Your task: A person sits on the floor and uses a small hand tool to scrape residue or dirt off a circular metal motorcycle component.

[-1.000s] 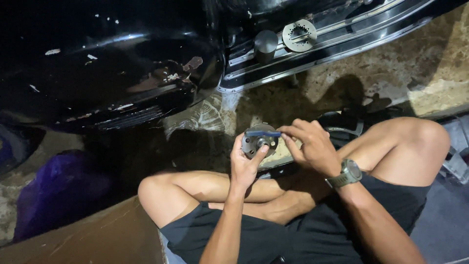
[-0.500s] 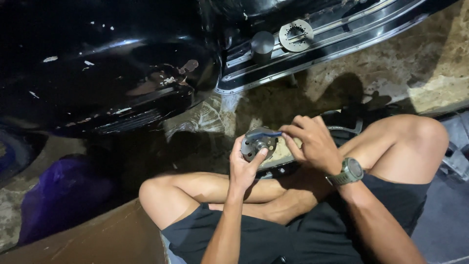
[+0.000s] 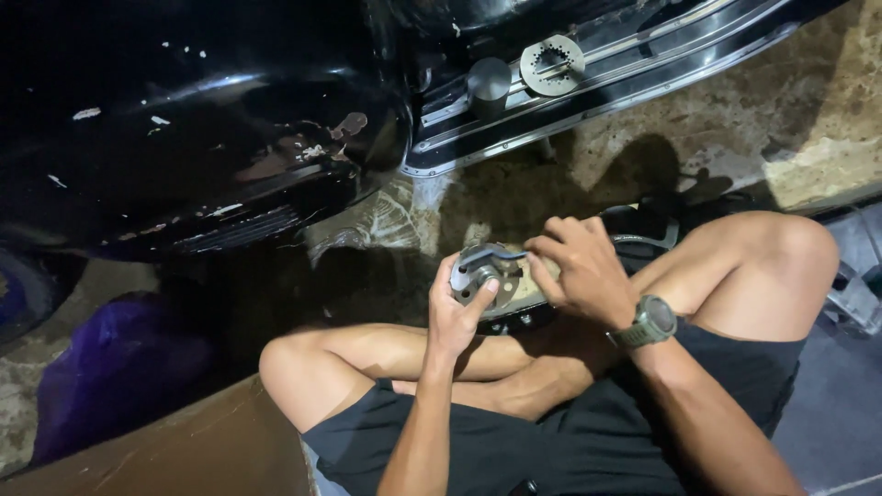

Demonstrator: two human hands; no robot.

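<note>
Round metal part (image 3: 485, 276) gripped in left hand (image 3: 457, 312) above crossed legs, right hand (image 3: 577, 268) pinching blue-grey tool (image 3: 491, 256) on top; advisable to brace part firmly, turning tool squarely

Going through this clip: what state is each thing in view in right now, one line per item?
Left hand: closed around round metal part, raised over the lap.
Right hand: fingertips pinching the part's top edge.
Wristwatch: strapped on the right wrist.
Toothed metal disc: lying flat on the black footboard.
Metal cylinder: standing upright beside the disc.
</note>
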